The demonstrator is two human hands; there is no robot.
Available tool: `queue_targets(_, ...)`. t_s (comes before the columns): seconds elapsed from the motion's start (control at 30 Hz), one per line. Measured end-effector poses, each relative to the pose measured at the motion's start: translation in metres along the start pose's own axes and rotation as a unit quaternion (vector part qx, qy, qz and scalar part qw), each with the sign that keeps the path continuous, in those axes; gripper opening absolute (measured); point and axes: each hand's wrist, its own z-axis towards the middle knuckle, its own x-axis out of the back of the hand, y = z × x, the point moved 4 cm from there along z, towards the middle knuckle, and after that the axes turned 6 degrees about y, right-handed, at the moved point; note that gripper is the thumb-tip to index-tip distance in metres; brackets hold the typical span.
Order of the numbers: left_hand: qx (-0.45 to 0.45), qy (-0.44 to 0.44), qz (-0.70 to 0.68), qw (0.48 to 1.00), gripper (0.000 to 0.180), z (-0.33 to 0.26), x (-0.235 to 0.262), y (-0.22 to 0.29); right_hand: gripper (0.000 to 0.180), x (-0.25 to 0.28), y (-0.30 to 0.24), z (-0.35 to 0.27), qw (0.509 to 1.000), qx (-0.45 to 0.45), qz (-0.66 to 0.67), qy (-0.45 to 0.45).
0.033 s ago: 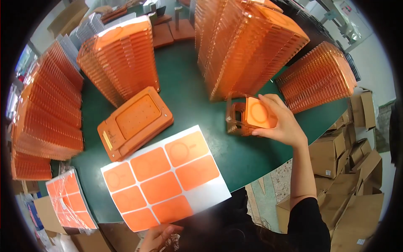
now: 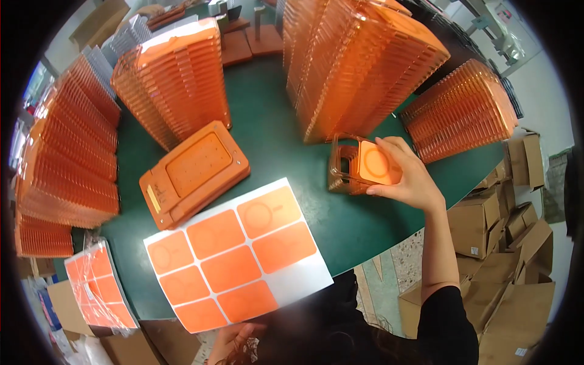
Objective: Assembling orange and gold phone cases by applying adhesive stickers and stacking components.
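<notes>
My right hand [image 2: 409, 175] is clamping a translucent orange case [image 2: 374, 163] right of the sticker sheet [image 2: 298, 283], hardly shifting since a moment ago, so the handling is apparently pausing. My left hand [image 2: 234, 340] is hovering near the sheet's lower edge, its grip unclear. Beyond the sheet, a recessed orange block [image 2: 198, 167] and case stacks [image 2: 365, 79] are crowding the green table [image 2: 261, 109]; cardboard boxes [image 2: 511, 304] are lying far right.

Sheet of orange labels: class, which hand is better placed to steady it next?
Probably the left: the left hand is by the near edge of the sheet of orange labels, whereas the right hand grips an orange see-through case farther off.
</notes>
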Motion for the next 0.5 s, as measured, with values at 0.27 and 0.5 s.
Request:
queue_targets(0.27, -0.108, 0.055, -0.200, 0.972, 0.028, 0.047, -0.029, -0.075, 0.087, -0.002, 0.014, -0.012, 0.997, -0.002, -0.036, -0.067)
queue_targets(0.5, -0.117, 0.084, -0.250, 0.957, 0.027, 0.050, -0.032, -0.086, 0.090, -0.012, 0.012, -0.008, 0.996, 0.011, -0.040, -0.081)
